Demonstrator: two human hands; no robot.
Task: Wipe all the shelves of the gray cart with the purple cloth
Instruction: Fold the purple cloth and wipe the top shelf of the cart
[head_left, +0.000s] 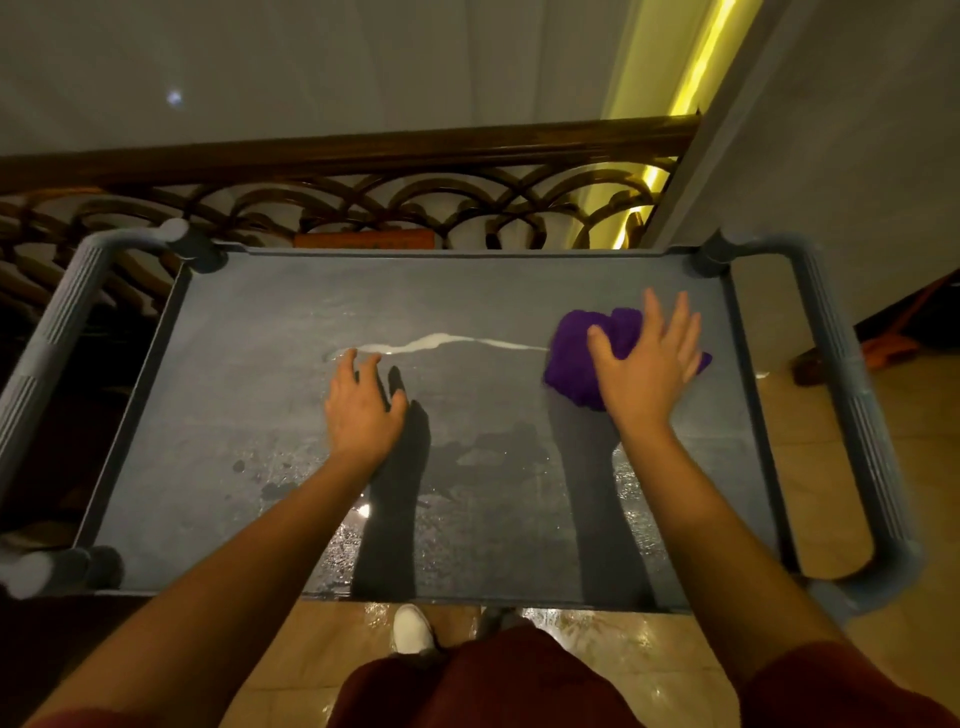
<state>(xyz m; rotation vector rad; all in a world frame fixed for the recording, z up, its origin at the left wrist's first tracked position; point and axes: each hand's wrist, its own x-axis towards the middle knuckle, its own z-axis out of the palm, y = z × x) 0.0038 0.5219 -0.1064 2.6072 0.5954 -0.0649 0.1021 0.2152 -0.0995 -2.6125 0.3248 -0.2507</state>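
Note:
The gray cart's top shelf (249, 395) fills the middle of the head view, seen from above. A white streak of liquid (436, 342) runs across it, and wet patches shine near the front edge. The purple cloth (576, 358) lies bunched on the right part of the shelf. My right hand (647, 364) presses flat on the cloth, fingers spread. My left hand (361, 405) rests on the shelf's middle with fingers apart and nothing in it, its fingertips at the streak's left end. The lower shelves are hidden.
Ribbed gray handles stand at the cart's left (57, 332) and right (852, 395) ends. A dark wooden railing (363, 156) runs right behind the cart. A white wall corner (810, 156) rises at the right. Tiled floor (571, 639) and my white shoe (413, 629) show below.

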